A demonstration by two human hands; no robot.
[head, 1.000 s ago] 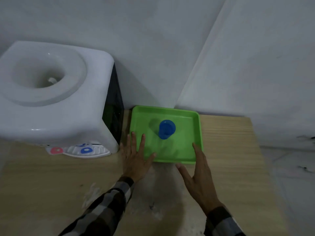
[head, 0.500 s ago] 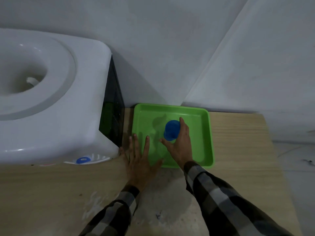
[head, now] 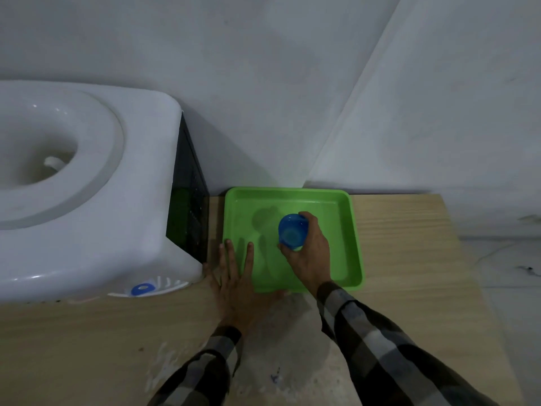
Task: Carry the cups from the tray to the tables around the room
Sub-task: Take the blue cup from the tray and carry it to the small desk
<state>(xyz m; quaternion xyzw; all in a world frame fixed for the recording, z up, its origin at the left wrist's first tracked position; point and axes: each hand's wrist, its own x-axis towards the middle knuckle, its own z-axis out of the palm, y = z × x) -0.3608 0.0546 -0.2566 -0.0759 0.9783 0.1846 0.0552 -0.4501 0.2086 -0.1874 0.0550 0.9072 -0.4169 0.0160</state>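
Note:
A bright green tray (head: pixel 342 230) sits on a wooden table against the wall corner. One blue cup (head: pixel 292 231) stands over the middle of the tray, its mouth facing up. My right hand (head: pixel 311 253) wraps around the cup from its right and near side. My left hand (head: pixel 237 276) lies flat with fingers spread, pressing on the tray's near left rim and the table. Whether the cup still touches the tray floor I cannot tell.
A large white water dispenser (head: pixel 87 194) with a dark side panel fills the left, close beside the tray. The wooden table (head: pixel 409 259) runs right to an edge, with grey floor beyond. White walls stand right behind the tray.
My right hand went from the tray's near right rim onto the blue cup and closed around it. The left hand stayed on the near left rim. The view moved closer.

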